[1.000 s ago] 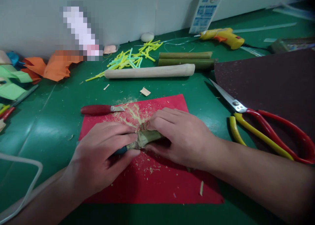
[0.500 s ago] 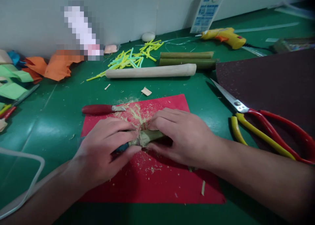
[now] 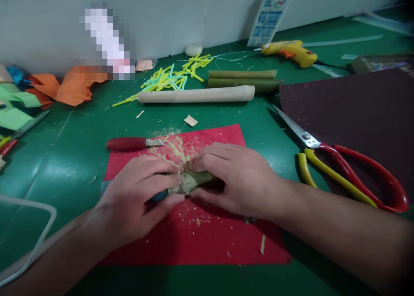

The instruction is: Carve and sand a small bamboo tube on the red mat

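Note:
Low over a red sheet (image 3: pixel 220 248), both hands are closed around a short green bamboo piece (image 3: pixel 196 179) that lies crosswise. My left hand (image 3: pixel 139 194) wraps its left end, where a dark blue part (image 3: pixel 159 196) shows under the fingers; I cannot tell what that is. The bamboo's right part is in the grip of my right hand (image 3: pixel 239 179), whose palm hides the end. Pale shavings (image 3: pixel 177 147) are scattered on the sheet around the fingers. Just beyond my left hand rests a knife (image 3: pixel 127 143) with a red handle and a short metal blade.
Red-handled scissors (image 3: pixel 308 138) lie at right with a yellow-handled tool (image 3: pixel 339 175) by a dark sheet (image 3: pixel 349 106). Behind are a peeled bamboo stick (image 3: pixel 197 94), green bamboo pieces (image 3: pixel 242 83), yellow strips (image 3: pixel 161 78) and a yellow glue gun (image 3: pixel 289 52). Orange paper (image 3: pixel 76 86) is at left.
The whole view has shifted slightly. Both hands keep their grip on the bamboo piece, with a little more of its pale left part showing between the fingers.

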Demonstrator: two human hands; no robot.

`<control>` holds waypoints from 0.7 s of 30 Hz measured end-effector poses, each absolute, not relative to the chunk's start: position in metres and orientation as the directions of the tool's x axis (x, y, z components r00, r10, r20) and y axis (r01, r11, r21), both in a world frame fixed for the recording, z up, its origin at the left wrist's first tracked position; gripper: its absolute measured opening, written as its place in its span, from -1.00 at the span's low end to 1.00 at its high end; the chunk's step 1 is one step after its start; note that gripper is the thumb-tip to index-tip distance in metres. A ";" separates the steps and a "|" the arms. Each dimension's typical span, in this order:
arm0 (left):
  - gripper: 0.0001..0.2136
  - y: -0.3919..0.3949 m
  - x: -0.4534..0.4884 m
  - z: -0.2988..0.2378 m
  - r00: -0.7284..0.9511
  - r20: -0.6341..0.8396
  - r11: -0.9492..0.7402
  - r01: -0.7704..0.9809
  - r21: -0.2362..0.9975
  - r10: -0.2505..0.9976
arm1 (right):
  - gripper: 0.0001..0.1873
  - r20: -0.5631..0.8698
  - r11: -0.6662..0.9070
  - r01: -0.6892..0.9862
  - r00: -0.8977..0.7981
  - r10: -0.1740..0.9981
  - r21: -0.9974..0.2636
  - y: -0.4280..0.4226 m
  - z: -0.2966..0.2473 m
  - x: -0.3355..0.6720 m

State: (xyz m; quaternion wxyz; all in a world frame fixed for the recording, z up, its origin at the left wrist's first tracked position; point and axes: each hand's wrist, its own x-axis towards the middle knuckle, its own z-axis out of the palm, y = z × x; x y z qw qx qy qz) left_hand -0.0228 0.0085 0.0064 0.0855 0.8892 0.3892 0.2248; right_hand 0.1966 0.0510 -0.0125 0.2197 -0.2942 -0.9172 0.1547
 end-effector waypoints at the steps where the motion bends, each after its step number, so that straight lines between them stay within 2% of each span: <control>1: -0.82 0.009 -0.023 0.007 0.593 0.342 -0.684 0.652 0.328 0.729 | -0.73 0.301 0.773 0.478 -0.730 0.613 -0.416 0.051 -0.012 0.197; 21: -0.83 0.012 -0.024 0.007 0.650 0.354 -0.740 0.596 0.313 0.673 | -0.78 0.314 0.805 0.436 -0.760 0.569 -0.402 0.051 -0.013 0.198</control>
